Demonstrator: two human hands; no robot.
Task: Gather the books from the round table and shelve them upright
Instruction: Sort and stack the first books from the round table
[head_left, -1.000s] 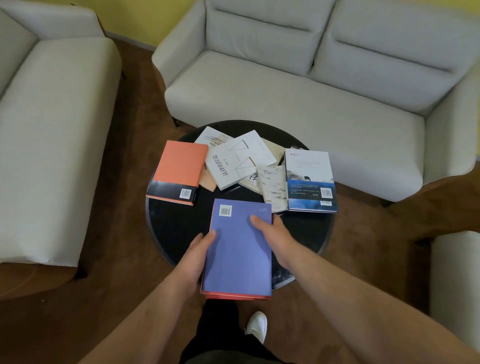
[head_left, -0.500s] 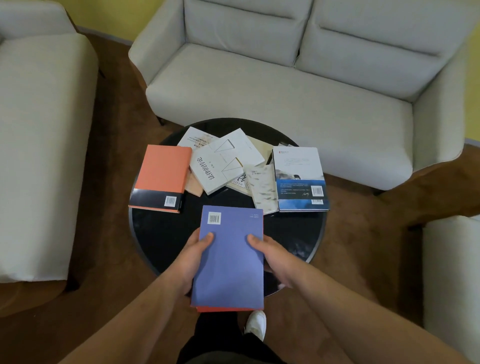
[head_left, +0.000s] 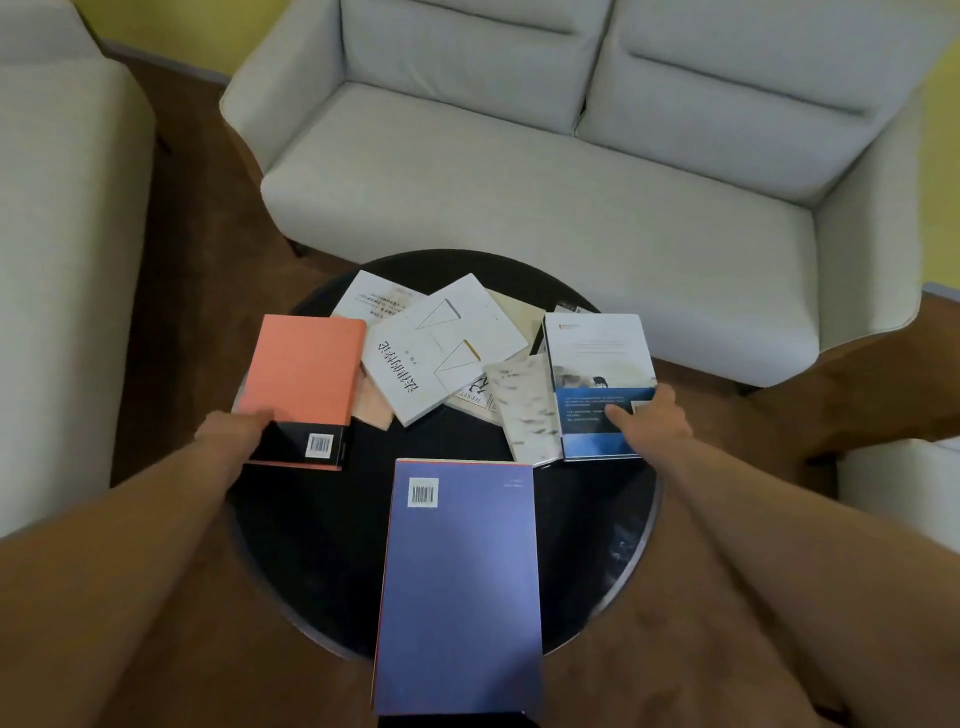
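Scene: You lean over the round table (head_left: 311, 530) with both arms out, a pale sofa (head_left: 519, 182) beyond it.
Left hand: Your left hand (head_left: 234, 431) meets the near left corner of the orange book (head_left: 304, 374). One digit lies on the cover and the rest are hidden, so you cannot tell whether it has a hold.
Right hand: Your right hand (head_left: 654, 421) pinches the blue-and-white book (head_left: 597, 358) at its near right corner, thumb on top and fingers curled round the edge.
Books: The purple book (head_left: 460, 582) lies flat at the near rim, overhanging toward you, with no hand on it. The white books (head_left: 441, 348) overlap mid-table. The speckled book (head_left: 530, 410) lies against the blue-and-white one.
Done: Nothing shelved. Every book in sight lies on the table, and no shelf shows.
Left: By the look of it you are early in the gathering. Stacking, carrying and standing the books upright all remain.
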